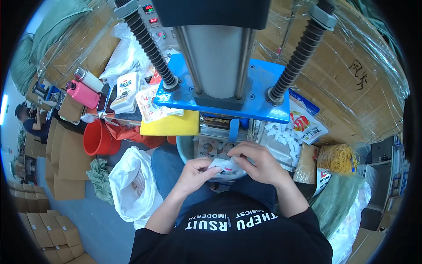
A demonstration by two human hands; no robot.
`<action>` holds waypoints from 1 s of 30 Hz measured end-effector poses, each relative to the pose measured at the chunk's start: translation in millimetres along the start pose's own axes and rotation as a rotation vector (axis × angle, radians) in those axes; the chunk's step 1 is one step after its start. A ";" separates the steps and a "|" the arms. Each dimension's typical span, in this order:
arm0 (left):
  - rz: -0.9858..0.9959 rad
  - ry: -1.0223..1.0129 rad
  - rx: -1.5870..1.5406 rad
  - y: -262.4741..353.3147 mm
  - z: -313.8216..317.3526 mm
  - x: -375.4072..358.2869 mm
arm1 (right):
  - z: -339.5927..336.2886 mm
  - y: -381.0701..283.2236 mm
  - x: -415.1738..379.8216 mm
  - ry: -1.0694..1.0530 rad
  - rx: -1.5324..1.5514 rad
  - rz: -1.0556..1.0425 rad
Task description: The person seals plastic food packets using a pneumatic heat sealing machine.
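I see the small white packet held at lap height just below the front edge of the press, my left hand pinching its near end and my right hand closed over its top with the fingers curled. Held only by fingertips, I judge it could slip into my lap or onto the floor beside the white plastic bag. My knuckles also sit near the blue press plate, so lifting carelessly could knock them against it or the loose white pieces alongside.
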State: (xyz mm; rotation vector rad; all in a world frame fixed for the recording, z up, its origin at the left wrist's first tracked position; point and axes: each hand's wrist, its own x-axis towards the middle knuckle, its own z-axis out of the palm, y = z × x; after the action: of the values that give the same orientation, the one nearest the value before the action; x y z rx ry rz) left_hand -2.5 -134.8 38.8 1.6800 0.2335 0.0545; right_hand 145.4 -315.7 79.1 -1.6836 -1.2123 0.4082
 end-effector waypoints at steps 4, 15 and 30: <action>-0.269 0.027 -0.364 -24.8 5.8 8.8 | 17.1 17.3 -14.9 0.081 0.299 0.371; -0.275 0.285 -0.655 -38.5 -3.3 84.8 | -44.6 35.0 -54.2 0.431 -0.376 0.456; 0.416 0.452 1.283 -50.3 -106.5 42.1 | -28.1 78.2 -56.3 0.509 -0.391 0.303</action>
State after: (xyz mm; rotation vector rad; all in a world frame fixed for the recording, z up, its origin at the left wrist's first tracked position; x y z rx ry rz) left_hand 14.1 -17.7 -1.8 2.9667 0.2694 0.7301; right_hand 181.9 -379.9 11.2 -2.1487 -0.6871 -0.0944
